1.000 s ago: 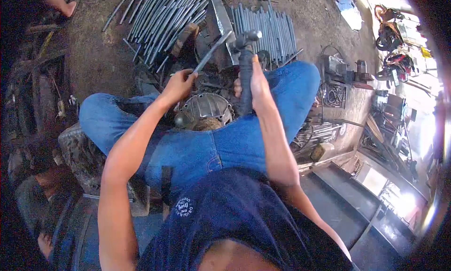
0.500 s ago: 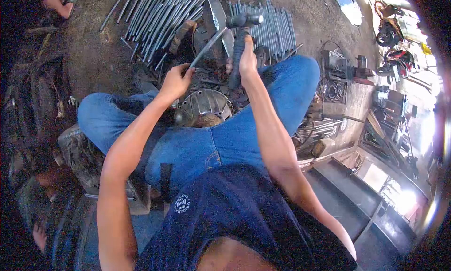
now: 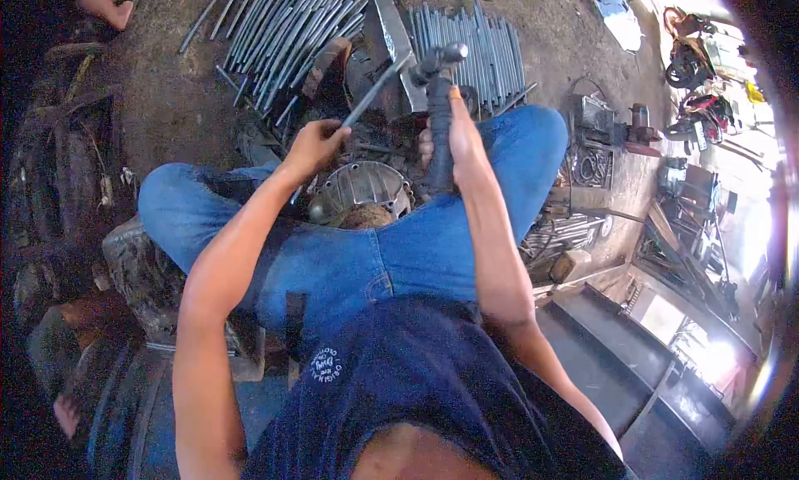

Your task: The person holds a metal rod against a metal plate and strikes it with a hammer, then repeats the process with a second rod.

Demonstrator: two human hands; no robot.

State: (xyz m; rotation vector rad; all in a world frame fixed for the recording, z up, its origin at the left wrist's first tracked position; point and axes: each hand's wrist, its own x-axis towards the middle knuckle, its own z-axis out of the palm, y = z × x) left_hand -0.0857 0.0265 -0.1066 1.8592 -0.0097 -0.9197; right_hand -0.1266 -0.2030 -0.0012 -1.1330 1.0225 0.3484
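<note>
My left hand [image 3: 315, 150] is closed round the lower end of a thin metal rod [image 3: 372, 94], which slants up and to the right. The rod's far end overlaps a long flat steel bar [image 3: 391, 26]. My right hand [image 3: 464, 143] grips a hammer [image 3: 439, 118] by its dark, wrapped handle. The hammer's head is close beside the rod's far end, over the bar's near part. Between my knees lies a round metal casing [image 3: 359, 187] with a brownish lump at its near edge.
Many loose rods [image 3: 291, 43] lie fanned out ahead on the left. Another row of rods [image 3: 491, 55] lies on the right. Beyond my right knee is a machine [image 3: 595, 118]; motorcycles [image 3: 703, 118] stand farther off. Another person's foot [image 3: 121, 15] shows at the upper left.
The hammer and my right hand have come down toward me and slightly right. The rod stays in my left hand, its far end a little lower and farther right.
</note>
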